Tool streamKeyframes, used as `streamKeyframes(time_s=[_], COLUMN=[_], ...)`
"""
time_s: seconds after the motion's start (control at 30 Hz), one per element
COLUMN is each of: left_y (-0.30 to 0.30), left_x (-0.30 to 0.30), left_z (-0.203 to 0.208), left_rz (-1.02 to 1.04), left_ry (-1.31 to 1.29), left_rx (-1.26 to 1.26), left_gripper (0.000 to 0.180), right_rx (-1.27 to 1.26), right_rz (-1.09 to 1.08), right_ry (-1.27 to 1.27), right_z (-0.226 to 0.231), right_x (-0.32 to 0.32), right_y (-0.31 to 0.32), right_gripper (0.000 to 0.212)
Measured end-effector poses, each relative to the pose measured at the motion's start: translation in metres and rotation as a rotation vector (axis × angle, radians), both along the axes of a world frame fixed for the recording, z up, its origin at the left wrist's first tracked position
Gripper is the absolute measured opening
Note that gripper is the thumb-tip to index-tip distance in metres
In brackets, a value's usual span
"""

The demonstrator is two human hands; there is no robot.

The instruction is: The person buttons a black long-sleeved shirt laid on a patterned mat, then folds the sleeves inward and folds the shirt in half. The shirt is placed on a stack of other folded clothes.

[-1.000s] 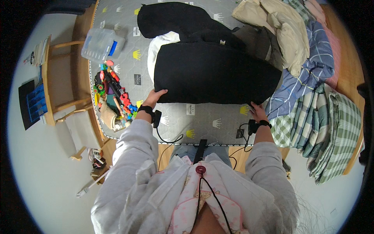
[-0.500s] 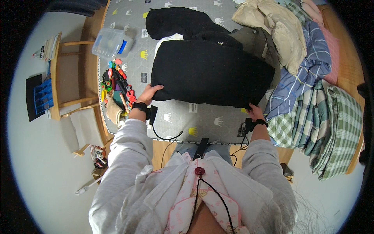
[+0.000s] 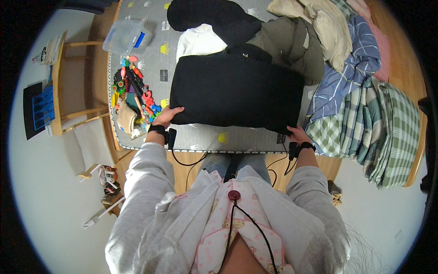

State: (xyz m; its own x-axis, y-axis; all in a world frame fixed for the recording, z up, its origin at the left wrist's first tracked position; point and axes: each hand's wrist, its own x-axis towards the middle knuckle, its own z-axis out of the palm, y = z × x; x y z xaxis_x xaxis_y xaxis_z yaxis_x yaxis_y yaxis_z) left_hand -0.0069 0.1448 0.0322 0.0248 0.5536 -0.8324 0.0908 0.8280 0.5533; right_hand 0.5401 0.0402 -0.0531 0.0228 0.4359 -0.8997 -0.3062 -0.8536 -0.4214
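A folded black garment (image 3: 237, 91), a small label at its far edge, stretches between my hands over the patterned grey mattress. At its near left corner, my left hand (image 3: 168, 116) grips the cloth, thumb on top. My right hand (image 3: 299, 134) pinches the near right corner; part of its fingers is hidden by the cloth. Just beyond the garment lie a white cloth (image 3: 200, 42), another black garment (image 3: 207, 16) and an olive-grey garment (image 3: 289, 48). I cannot tell whether the near edge touches the mattress.
To the left on the mattress (image 3: 200, 139) are a clear plastic box (image 3: 123, 39) and a pile of colourful toys (image 3: 137, 91). Beige bedding (image 3: 331, 36), a blue checked cloth (image 3: 344, 82) and folded green plaid bedding (image 3: 392, 137) line the right side. A wooden chair (image 3: 59, 82) stands at left.
The black garment has come nearer to me with both hands on it, and its right end has drawn inward. More of the white cloth and olive-grey garment shows. The view has shifted slightly.
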Motion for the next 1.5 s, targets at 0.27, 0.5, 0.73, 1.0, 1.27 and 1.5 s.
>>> streamKeyframes(time_s=[0.27,0.5,0.73,1.0,1.27,1.5], left_y=[-0.073,-0.143,-0.203,-0.226,-0.159,-0.103], left_x=[-0.026,-0.043,-0.039,-0.019,-0.023,-0.023], left_z=[-0.045,-0.104,-0.122,-0.127,-0.096,-0.116], left_rz=[-0.098,-0.292,-0.211,-0.136,0.011,0.016], left_ry=[0.003,0.151,0.178,0.306,0.234,0.330], left_rx=[-0.035,-0.104,-0.101,-0.122,0.061,0.159], left_gripper=[0.055,0.049,0.050,0.053,0.063,0.051], right_rx=[-0.132,-0.141,-0.088,-0.039,0.154,0.048], right_rz=[0.144,0.211,0.184,0.335,0.255,0.173], right_ry=[-0.093,-0.073,0.095,0.034,-0.362,-0.398], right_z=[-0.023,-0.025,-0.022,-0.018,-0.002,-0.029], right_x=[-0.008,-0.023,-0.008,-0.001,-0.016,-0.024], right_y=[-0.078,-0.139,-0.159,-0.146,-0.054,0.004], right_gripper=[0.036,0.037,0.041,0.048,0.070,0.053])
